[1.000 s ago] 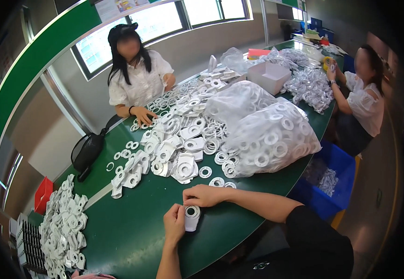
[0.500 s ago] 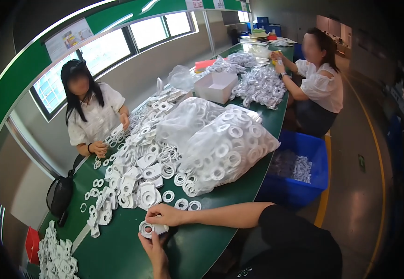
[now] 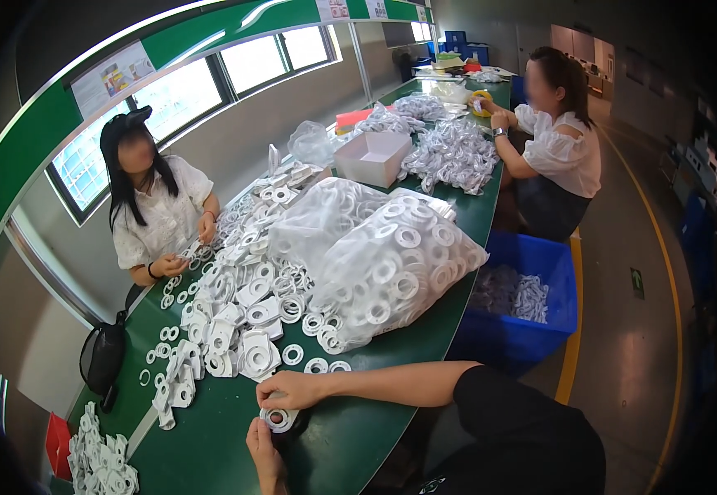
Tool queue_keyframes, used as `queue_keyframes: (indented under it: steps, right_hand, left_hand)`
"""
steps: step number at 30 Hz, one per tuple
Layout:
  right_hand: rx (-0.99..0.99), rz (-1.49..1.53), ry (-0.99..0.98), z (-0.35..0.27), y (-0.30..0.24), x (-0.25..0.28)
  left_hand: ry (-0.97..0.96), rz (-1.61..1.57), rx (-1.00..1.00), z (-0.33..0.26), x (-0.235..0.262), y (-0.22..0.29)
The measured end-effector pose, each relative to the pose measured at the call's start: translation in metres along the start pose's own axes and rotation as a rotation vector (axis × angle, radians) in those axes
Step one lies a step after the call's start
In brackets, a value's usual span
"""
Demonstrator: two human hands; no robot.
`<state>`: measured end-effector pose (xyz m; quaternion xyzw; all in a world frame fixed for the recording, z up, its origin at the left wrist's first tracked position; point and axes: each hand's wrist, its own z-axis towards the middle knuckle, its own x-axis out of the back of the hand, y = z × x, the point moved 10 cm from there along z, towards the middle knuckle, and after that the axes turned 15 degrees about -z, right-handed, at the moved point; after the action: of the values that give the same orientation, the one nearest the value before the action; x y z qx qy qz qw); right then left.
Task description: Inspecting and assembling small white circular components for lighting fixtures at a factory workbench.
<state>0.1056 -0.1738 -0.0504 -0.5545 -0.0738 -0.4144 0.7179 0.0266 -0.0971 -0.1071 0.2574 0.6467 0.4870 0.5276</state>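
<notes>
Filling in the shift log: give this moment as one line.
left hand: holds ring stack | right hand: on stack top | surface: green table | nearby: bagged rings

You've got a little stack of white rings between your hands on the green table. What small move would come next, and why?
Probably the right hand reaches to the loose ring just beyond it and adds it to the stack of rings, which both hands now touch, the left hand steadying it from below. Single rings lie close by on the green table.

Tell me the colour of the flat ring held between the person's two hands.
White, seen in the head view: the flat plastic ring against the green tabletop.
</notes>
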Motion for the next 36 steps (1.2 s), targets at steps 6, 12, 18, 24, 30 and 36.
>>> queue_keyframes:
  steps: [6,12,18,24,30,36]
  right_hand:
    - [-0.050,-0.053,-0.023,-0.003,0.004,-0.003]
    - [-0.123,-0.134,-0.024,-0.005,0.005,-0.006]
    - [-0.013,0.136,0.103,-0.002,-0.003,-0.004]
    - [-0.122,0.222,0.040,-0.003,-0.001,-0.012]
    - [-0.276,0.202,0.250,-0.007,0.021,0.005]
    - [-0.390,-0.260,0.190,-0.019,0.008,0.012]
  left_hand:
    - [-0.009,0.425,-0.113,0.000,-0.002,0.009]
    - [0.019,0.607,-0.197,-0.002,0.000,0.016]
    - [0.178,0.285,-0.225,-0.001,0.012,0.024]
    - [0.166,0.199,-0.282,-0.002,0.007,0.034]
    - [0.014,0.153,-0.249,-0.007,-0.025,0.025]
    - [0.024,0.552,-0.301,-0.010,-0.026,0.031]
